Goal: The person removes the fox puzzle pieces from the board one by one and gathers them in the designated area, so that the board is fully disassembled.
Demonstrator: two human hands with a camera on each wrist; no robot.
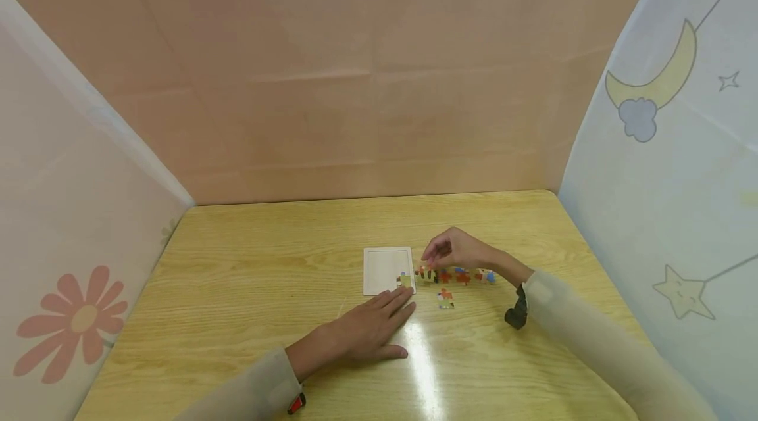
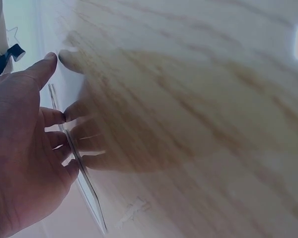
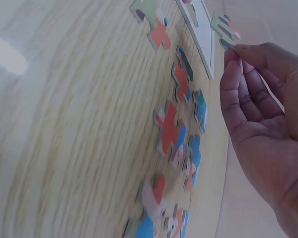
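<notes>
A shallow pale puzzle tray [image 1: 381, 266] lies on the table, with a greenish puzzle piece [image 1: 404, 280] in its near right corner. My left hand [image 1: 368, 330] is stretched out flat, fingertips touching the tray's near edge. Between thumb and fingertip, my right hand [image 1: 464, 250] pinches a green puzzle piece with dark stripes and some orange [image 3: 225, 30]. It is held up just right of the tray. Below that hand, several loose pieces lie in a rough row, among them a red and blue piece [image 3: 170, 131]. One orange and green piece [image 1: 446, 298] lies nearer to me.
The wooden table [image 1: 260, 256] reaches back to a plain peach-coloured cloth wall [image 1: 367, 112]. Patterned cloths hang at both sides, the right one showing a moon [image 1: 669, 72] and a star. A bright light reflection crosses the tabletop in front of the tray.
</notes>
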